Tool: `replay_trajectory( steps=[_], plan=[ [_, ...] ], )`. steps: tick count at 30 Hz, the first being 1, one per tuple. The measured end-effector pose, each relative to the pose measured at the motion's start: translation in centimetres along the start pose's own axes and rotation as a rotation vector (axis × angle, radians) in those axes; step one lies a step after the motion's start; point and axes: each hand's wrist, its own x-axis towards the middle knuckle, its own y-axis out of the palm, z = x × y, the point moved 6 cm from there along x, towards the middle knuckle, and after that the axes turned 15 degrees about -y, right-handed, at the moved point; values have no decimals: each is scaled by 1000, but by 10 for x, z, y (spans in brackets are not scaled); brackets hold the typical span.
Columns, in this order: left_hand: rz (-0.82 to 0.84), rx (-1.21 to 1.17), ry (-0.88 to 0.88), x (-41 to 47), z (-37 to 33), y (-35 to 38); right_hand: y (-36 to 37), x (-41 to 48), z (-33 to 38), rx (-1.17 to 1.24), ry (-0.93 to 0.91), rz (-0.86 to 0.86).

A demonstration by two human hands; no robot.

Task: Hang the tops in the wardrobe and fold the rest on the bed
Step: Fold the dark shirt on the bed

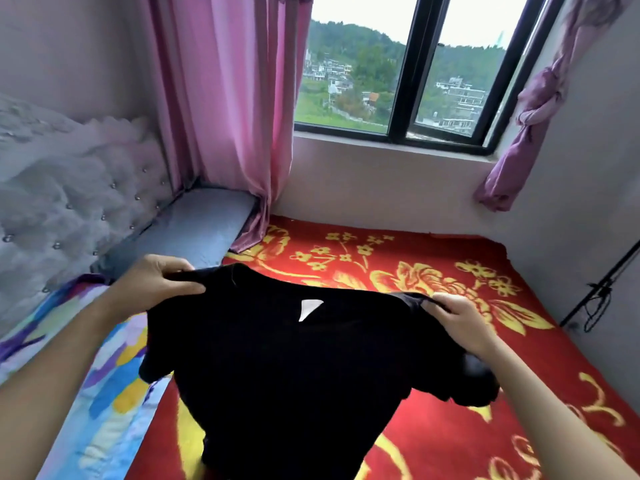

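Note:
A black T-shirt (284,368) with a small white mark on its chest hangs spread out in front of me above the bed (433,341). My left hand (162,282) grips its left shoulder near the collar. My right hand (457,320) pinches the right shoulder seam. The shirt's lower hem drops out of view at the frame's bottom. The bed is covered by a red blanket with yellow flowers. No wardrobe is in view.
A multicoloured quilt (104,393) lies along the bed's left side. A grey pillow (194,226) sits against the tufted white headboard (69,188). Pink curtains (225,116) hang beside the window (398,81). A black stand with cables (602,289) leans at the right wall.

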Motion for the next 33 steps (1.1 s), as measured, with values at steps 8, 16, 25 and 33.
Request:
replay_trajectory(
  steps=[8, 16, 25, 33],
  plan=[
    [142, -275, -32, -14, 28, 38, -17, -38, -20, 37, 160, 124],
    [-463, 250, -142, 169, -27, 95, -17, 111, -102, -298, 367, -155],
    [-78, 667, -534, 167, 148, 259, 152, 37, -219, -382, 572, 371],
    [247, 761, -1005, 4, 342, 326, 287, -178, -258, -148, 1024, 673]
  ],
)
